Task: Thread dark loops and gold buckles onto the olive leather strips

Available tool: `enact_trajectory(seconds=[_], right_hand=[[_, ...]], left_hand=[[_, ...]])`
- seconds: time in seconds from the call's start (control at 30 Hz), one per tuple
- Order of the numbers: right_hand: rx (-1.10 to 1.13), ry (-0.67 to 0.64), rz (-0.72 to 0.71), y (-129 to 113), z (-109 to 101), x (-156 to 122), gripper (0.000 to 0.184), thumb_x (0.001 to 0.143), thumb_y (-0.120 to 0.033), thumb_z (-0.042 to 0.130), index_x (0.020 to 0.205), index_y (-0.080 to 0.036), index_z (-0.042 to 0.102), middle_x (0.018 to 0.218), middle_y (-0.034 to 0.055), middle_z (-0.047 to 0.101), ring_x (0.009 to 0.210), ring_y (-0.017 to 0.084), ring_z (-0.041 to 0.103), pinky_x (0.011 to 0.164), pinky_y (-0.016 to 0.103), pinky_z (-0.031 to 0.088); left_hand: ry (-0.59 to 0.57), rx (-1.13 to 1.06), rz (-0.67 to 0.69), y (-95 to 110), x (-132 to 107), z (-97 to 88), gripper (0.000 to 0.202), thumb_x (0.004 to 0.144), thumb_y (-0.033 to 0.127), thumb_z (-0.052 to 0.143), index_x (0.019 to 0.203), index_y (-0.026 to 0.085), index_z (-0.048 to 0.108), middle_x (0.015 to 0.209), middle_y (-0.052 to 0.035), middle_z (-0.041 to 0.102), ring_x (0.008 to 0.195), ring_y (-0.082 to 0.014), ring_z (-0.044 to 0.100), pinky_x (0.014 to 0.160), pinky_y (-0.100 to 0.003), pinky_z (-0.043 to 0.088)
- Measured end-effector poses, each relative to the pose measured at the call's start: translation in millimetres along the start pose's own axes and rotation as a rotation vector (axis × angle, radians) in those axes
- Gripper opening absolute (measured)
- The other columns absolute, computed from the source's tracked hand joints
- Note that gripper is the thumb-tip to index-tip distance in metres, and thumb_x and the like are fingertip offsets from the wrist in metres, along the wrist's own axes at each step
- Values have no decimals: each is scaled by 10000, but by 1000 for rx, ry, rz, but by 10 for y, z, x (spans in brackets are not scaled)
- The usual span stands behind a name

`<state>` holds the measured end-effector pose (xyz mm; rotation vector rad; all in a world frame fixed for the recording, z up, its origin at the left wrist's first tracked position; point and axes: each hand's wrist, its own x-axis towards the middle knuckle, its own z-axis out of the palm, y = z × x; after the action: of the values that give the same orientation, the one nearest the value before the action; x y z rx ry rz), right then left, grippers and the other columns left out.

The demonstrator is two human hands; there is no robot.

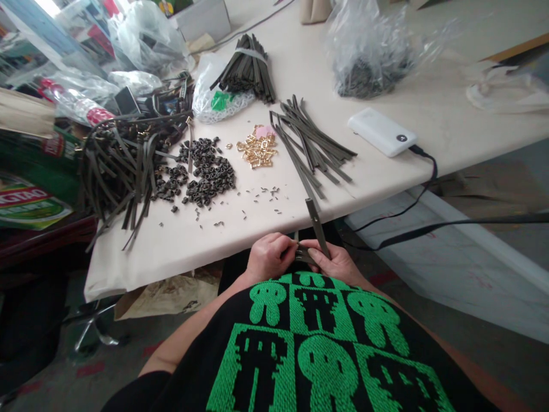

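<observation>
My left hand [269,256] and my right hand [334,262] meet just below the table's near edge, over my lap. Both are closed on one dark grey strap [316,223] whose free end sticks up past the table edge. My left fingers pinch its lower end; what else they hold is hidden. On the table [240,229] lie a heap of small dark loops [201,174], a small pile of gold buckles [257,151] and loose dark straps [311,146].
A tangled pile of finished straps [122,166] hangs over the table's left side. A banded strap bundle [249,68] and plastic bags [369,51] sit further back. A white power bank [381,133] with a black cable lies at the right. Boxes and bottles crowd the far left.
</observation>
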<state>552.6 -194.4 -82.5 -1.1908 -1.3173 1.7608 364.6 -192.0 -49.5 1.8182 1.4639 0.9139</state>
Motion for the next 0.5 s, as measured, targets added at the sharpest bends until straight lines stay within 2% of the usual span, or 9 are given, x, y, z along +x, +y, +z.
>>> enact_trajectory(seconds=[0.17, 0.27, 0.33, 0.4, 0.5], right_hand=[[22, 29, 54, -94, 38, -21, 432, 864, -500, 611, 1147, -181, 683, 593, -36, 508, 498, 118, 438, 479, 257, 351], [52, 58, 68, -84, 38, -24, 449, 864, -514, 605, 1148, -172, 672, 580, -37, 500, 497, 122, 437, 463, 256, 325], [85, 51, 79, -49, 33, -8, 484, 841, -544, 618, 1142, -169, 665, 566, -41, 493, 485, 123, 429, 449, 254, 312], [102, 3, 94, -21, 26, 19, 510, 815, -571, 634, 1131, -172, 666, 582, -37, 514, 482, 122, 433, 453, 253, 327], [57, -118, 76, -24, 16, 57, 472, 809, -578, 648, 1068, -186, 693, 727, 9, 612, 583, 144, 519, 524, 269, 400]], left_hand=[[56, 103, 64, -9, 34, 10, 128, 770, 190, 613, 646, 222, 625, 642, -32, 637, 612, -156, 547, 632, -293, 430], [211, 1, -37, -22, 4, -73, 97, 813, 222, 606, 718, 217, 627, 666, -15, 644, 594, -138, 540, 612, -281, 425], [284, -111, -105, -7, -30, -143, 144, 866, 280, 591, 741, 211, 618, 682, -11, 647, 604, -134, 549, 614, -278, 438], [275, -255, -109, 38, -55, -182, 175, 889, 339, 592, 780, 205, 621, 720, -18, 652, 642, -135, 574, 632, -278, 462], [207, -458, -99, 132, -41, -145, 204, 894, 394, 599, 918, 192, 619, 867, -52, 665, 754, -147, 622, 679, -279, 502]])
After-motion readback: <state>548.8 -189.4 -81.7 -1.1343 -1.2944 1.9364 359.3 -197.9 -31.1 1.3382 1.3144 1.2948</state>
